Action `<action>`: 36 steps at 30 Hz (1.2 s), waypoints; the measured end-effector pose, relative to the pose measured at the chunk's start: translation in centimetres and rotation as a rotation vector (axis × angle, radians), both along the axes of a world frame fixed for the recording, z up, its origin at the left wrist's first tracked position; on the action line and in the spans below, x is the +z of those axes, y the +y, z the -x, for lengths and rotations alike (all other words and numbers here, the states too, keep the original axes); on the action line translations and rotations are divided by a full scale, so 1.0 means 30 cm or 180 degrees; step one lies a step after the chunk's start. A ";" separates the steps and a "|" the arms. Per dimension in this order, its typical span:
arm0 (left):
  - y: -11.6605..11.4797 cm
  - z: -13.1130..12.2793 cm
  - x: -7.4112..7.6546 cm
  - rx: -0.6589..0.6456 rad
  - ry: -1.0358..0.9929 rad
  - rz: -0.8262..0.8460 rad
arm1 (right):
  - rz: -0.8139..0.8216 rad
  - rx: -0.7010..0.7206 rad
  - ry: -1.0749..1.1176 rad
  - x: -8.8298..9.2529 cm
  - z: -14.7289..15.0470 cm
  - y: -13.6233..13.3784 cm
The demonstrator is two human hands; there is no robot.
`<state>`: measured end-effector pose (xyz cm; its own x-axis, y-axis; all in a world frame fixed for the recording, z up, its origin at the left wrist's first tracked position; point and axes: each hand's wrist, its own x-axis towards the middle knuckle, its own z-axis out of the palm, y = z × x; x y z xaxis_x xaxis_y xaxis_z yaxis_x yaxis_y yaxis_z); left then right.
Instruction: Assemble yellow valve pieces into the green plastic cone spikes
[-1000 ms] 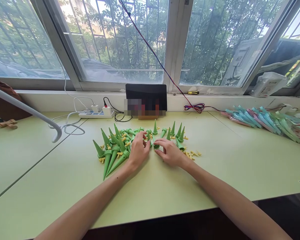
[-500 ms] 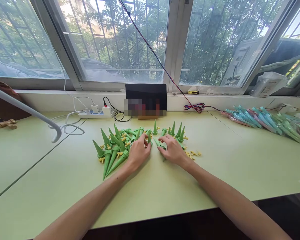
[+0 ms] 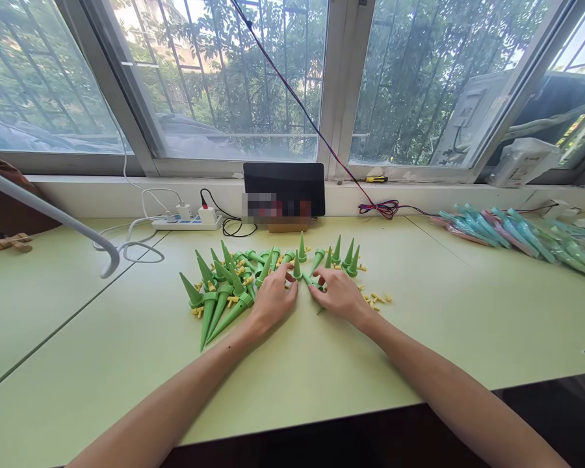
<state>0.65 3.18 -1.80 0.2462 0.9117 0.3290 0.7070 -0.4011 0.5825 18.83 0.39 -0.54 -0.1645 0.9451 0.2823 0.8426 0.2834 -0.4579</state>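
Observation:
Green cone-shaped plastic spikes [image 3: 219, 309] with ribbed caps lie and stand in a cluster, many with small yellow T-shaped pieces [image 3: 248, 281] among them. My left hand [image 3: 274, 298] rests at the cluster's right edge, thumb and fingers apart. Just beyond its fingertips, an upright green spike [image 3: 297, 268] stands on its cap. My right hand [image 3: 340, 294] is curled, with thumb and fingers around a low-lying green spike [image 3: 312, 281]; its fingers partly hide it. Another upright spike [image 3: 328, 259] shows behind the right hand.
Loose yellow pieces [image 3: 377, 299] lie right of my right hand. A dark tablet [image 3: 285, 182] leans at the back. A power strip [image 3: 188, 223] with white cables sits back left, near a grey curved rod [image 3: 78, 211]. Bagged coloured items [image 3: 511, 234] lie far right.
My left hand has let go of the small spike, which now stands by itself, and has drawn slightly back. The right hand's fingers have come closer to its thumb.

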 end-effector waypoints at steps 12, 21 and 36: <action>0.007 0.004 -0.007 -0.0231 -0.0012 0.0034 | 0.0136 0.0126 0.0036 0.006 0.006 -0.009; 0.015 0.008 -0.013 -0.0488 -0.0020 0.0099 | 0.0158 0.0351 0.0077 -0.007 0.007 -0.012; -0.016 -0.007 0.015 -0.0240 -0.0300 -0.0066 | 0.0126 0.0528 0.0763 0.008 0.021 -0.022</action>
